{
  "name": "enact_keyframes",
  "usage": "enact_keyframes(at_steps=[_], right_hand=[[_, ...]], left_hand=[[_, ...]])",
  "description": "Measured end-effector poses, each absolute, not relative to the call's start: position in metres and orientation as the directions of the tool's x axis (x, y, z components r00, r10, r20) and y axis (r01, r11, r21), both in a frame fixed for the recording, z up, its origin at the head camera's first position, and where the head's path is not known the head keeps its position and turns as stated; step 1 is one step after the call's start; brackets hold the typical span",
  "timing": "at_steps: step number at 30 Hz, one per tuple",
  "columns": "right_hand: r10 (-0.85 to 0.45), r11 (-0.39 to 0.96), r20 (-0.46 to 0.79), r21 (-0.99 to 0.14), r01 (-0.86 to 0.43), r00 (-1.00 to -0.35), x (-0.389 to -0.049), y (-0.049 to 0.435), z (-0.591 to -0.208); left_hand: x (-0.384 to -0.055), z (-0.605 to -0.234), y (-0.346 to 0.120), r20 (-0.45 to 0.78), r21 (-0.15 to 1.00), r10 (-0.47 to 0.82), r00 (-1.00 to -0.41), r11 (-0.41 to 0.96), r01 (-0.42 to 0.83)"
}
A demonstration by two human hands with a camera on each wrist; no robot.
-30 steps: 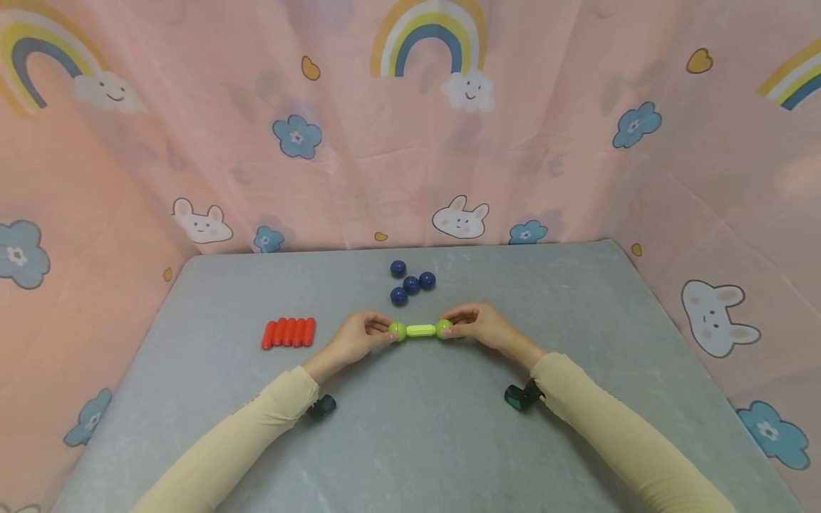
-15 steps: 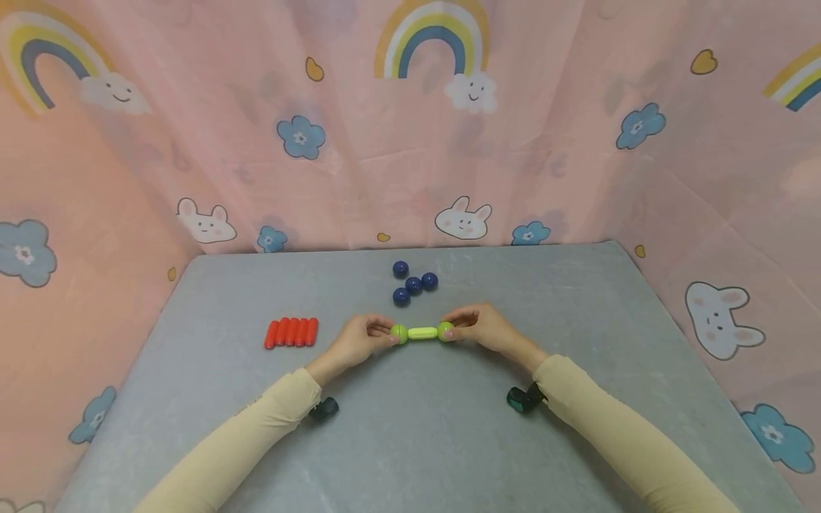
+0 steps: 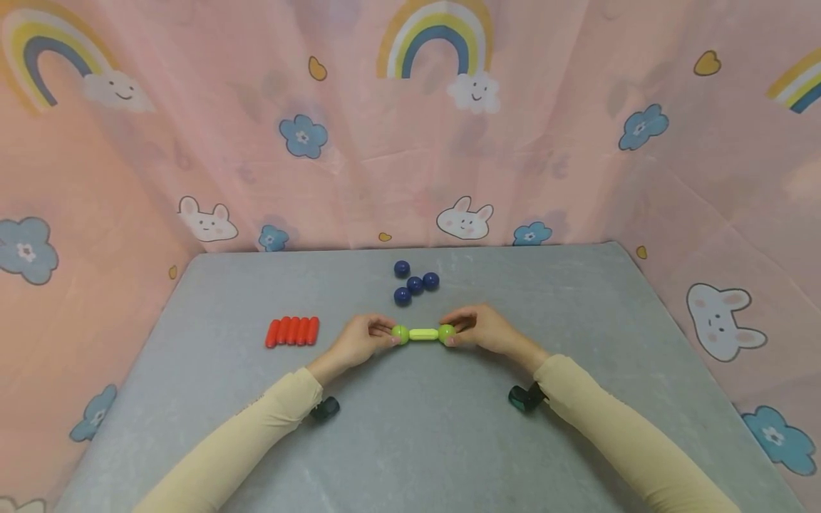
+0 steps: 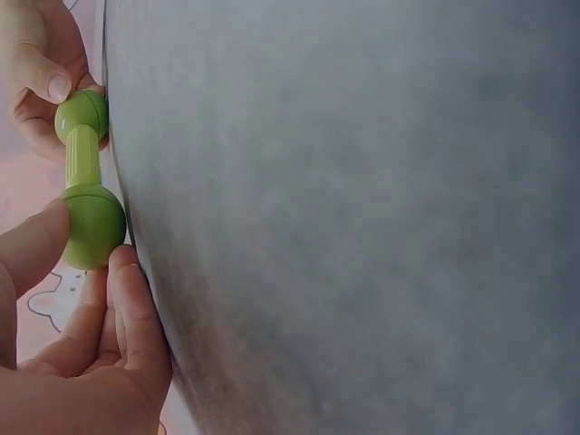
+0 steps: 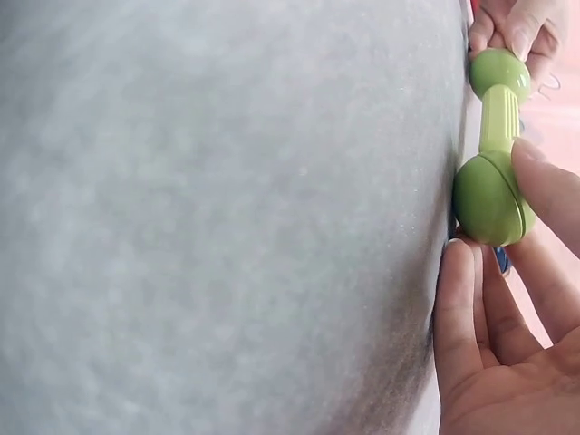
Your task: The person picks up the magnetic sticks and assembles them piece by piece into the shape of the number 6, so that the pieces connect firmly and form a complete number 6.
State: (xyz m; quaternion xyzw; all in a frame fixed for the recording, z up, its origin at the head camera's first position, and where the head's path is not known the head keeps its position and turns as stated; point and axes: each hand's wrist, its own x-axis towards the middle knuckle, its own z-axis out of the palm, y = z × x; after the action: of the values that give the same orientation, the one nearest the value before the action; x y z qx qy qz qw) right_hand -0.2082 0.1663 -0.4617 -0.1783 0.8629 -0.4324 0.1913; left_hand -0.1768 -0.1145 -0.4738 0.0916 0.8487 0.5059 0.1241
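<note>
A light green ridged rod (image 3: 423, 334) lies between two green balls, with one ball touching each of its ends. My left hand (image 3: 355, 340) pinches the left green ball (image 4: 93, 228) between thumb and fingers. On the other side, my right hand (image 3: 487, 331) pinches the right green ball (image 5: 489, 198) the same way. The joined row lies level, low over or on the grey table; which of the two I cannot tell. Both wrist views show the rod in line with the balls, and the fingers' backs close to the tabletop.
Several dark blue balls (image 3: 415, 286) sit loosely grouped behind the hands on the grey table (image 3: 410, 442). Several red rods (image 3: 293, 331) lie side by side left of the left hand. A pink printed curtain (image 3: 359, 171) hangs around the table's back and sides.
The whole head view has shifted slightly. Both hands keep their hold on the green balls, and the rod stays between them.
</note>
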Motion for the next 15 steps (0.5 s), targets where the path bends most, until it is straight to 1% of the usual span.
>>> enact_keyframes(at_steps=[6,15], right_hand=[[-0.485,0.554,-0.163,-0.817,-0.158,-0.859,-0.2092,0.1672,-0.4642],[-0.473,0.541,-0.161,-0.829,-0.141,-0.866,-0.2092,0.1664,-0.4677]], left_hand=[[-0.1768,-0.4753,-0.1136,-0.121,0.88,0.284,-0.951,0.475,0.03],[-0.1752,-0.4723,-0.1143,-0.127,0.883,0.277,-0.952,0.468,0.019]])
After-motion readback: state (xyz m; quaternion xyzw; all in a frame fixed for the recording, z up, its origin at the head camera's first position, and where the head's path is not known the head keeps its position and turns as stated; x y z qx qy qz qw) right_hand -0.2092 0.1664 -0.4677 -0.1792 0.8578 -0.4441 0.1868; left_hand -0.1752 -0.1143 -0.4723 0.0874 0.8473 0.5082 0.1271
